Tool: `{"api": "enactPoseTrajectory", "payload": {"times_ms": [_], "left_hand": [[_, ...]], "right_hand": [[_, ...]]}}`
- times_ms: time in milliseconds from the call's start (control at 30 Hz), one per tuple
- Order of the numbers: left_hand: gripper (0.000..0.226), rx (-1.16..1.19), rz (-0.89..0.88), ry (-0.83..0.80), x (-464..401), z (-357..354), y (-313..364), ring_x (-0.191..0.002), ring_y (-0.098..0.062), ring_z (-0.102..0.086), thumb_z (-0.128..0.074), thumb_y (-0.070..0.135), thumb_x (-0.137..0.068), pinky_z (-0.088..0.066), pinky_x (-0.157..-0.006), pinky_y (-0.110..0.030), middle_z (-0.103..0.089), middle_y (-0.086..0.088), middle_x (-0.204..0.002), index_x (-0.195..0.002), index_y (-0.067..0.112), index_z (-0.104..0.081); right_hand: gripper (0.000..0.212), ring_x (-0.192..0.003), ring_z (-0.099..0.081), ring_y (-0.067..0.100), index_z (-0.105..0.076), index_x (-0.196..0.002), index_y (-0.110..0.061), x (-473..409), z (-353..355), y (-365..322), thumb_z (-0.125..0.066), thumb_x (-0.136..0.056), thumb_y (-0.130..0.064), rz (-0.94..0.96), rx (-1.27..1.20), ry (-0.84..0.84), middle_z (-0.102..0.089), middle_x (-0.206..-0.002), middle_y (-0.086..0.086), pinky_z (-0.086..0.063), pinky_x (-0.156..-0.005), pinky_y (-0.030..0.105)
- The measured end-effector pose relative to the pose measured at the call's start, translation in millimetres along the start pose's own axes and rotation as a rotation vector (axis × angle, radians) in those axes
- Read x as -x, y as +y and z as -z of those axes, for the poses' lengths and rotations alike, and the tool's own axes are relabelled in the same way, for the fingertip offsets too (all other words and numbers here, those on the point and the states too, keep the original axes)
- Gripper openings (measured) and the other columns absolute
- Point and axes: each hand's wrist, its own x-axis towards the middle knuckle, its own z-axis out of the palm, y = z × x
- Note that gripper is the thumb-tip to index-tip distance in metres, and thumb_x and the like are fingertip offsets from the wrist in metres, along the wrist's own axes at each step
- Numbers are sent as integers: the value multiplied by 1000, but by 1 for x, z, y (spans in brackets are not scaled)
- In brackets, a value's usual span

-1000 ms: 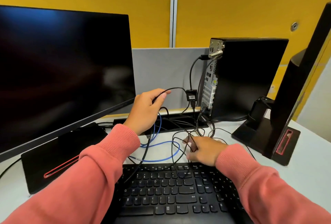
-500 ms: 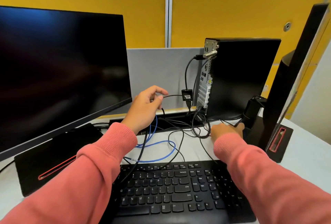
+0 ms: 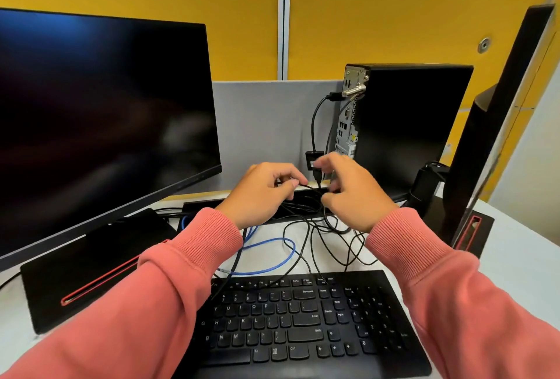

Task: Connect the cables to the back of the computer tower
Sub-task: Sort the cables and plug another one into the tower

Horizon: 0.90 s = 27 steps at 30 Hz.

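Computer tower (image 3: 406, 127): stands upright near the far right edge of the tabletop (image 3: 515, 245), its port panel turned left toward my hands.
Done so far: I see one black cable with an adapter (image 3: 313, 159) already plugged in high on the rear panel; the adapter hangs just beside the lower ports.
Left to do: I judge most of the job is open, since a tangle of loose black cables (image 3: 318, 236) and a blue cable (image 3: 272, 263) lie on the tabletop between the keyboard (image 3: 297, 327) and the tower.
Left hand (image 3: 260, 193): fingers curled together, thumb and forefinger pinched on a thin black cable that runs right toward the other hand.
Right hand (image 3: 354, 190): blurred; fingers spread apart and half curled, fingertips near the hanging adapter. I cannot tell whether they grip a cable or only brush it.
Step in hand: I read this as sorting one lead out of the tangle before it goes to a port.
Surroundings: a dark monitor (image 3: 100, 124) stands at the left, a second one edge-on at the right.
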Motion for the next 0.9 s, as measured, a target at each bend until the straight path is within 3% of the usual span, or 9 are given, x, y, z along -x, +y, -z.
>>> {"api": "enactPoseTrajectory", "payload": {"times_ms": [33,100,200,267,367,467,633,767,900], "left_hand": [[19,7,-13,-12,0,-1,2,-70,-17,-60,-59,17,-102,-47,-68,-26,-67,4,-70,-103,27,-74],[16,47,-35,-32,0,-1,4,-78,-18,-62,-59,16,-102,-48,-76,-29,-68,0,-74,-108,27,-69],[20,101,-38,-54,3,5,5,-67,-13,-54,-58,16,-102,-45,-67,-25,-67,-1,-78,-115,29,-64],[22,111,-1,-70,4,11,2,-64,-10,-53,-56,14,-103,-46,-65,-22,-65,1,-77,-118,28,-64],[24,117,41,-82,5,18,-4,-71,-15,-63,-54,13,-105,-53,-76,-22,-67,-5,-83,-121,27,-65],[23,158,65,-51,5,17,-5,-74,-17,-67,-56,9,-103,-57,-81,-32,-71,-9,-89,-117,23,-66],[8,139,104,281,-2,10,-10,-74,-16,-70,-76,15,-90,-60,-81,-38,-75,1,-83,-92,23,-73],[26,682,302,439,-4,9,-3,-81,-13,-66,-78,7,-88,-56,-76,-20,-70,-1,-89,-111,17,-72],[45,1082,348,427,-3,-6,4,-92,-14,-69,-73,-1,-89,-55,-98,-29,-72,-5,-101,-129,16,-62]], "right_hand": [[42,-84,-55,4,-58,-123,-25,2,-1,-5,-65,-85,-10,60,15,-33,-57,-114,-7,-48,-84,29],[14,-76,-54,2,-65,-110,-22,4,-4,-10,-60,-97,-22,97,65,-74,-64,-98,-4,-44,-74,27],[34,-68,-56,12,-69,-85,-19,2,-3,0,-46,-105,-35,13,113,-14,-61,-72,-2,-41,-64,31],[35,-70,-55,14,-65,-80,-20,1,1,8,-45,-105,-35,-25,152,101,-58,-72,-4,-42,-63,32],[33,-75,-54,15,-59,-81,-21,-1,5,16,-44,-105,-36,-102,232,225,-56,-82,-3,-43,-64,34],[30,-75,-51,14,-56,-82,-21,0,2,20,-44,-105,-35,-142,249,243,-50,-86,-4,-36,-63,31],[29,-77,-55,15,-61,-78,-23,5,0,24,-50,-103,-30,-146,149,133,-56,-83,-6,-40,-64,30],[19,-80,-60,6,-72,-84,-25,23,-2,24,-60,-99,-25,-38,-58,-10,-67,-87,-8,-45,-70,22],[15,-65,-53,-3,-73,-80,-26,34,-15,29,-68,-94,-28,7,-32,-4,-67,-84,-9,-38,-64,14]]}}
